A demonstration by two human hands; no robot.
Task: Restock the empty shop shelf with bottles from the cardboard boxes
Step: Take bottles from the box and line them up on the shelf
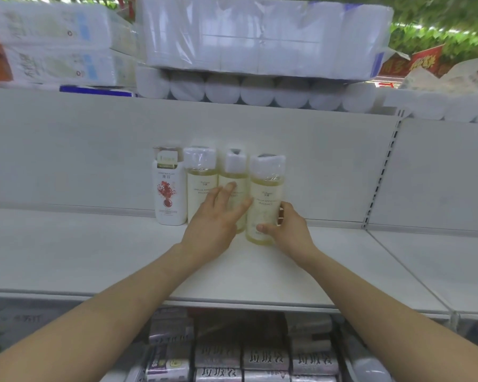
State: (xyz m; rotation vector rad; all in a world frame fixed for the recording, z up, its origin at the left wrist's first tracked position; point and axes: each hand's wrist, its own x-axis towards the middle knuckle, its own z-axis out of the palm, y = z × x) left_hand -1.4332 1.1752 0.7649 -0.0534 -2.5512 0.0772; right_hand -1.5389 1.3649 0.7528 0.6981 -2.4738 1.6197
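1. A white bottle with a red print [168, 197] stands upright at the far side of the white shelf [94, 252], against the back panel.
2. Just right of it, two pale yellow bottles [199, 186] with wrapped white caps stand side by side.
3. The left hand [214, 219] lies against their fronts, fingers straight and spread.
4. A third yellow bottle [265, 186] stands just beside them, slightly nearer.
5. The right hand [286, 230] grips its lower part, thumb on the front, fingers round its right side.
6. Toilet-roll packs [260, 37] lie above and grey packets [265, 357] below.
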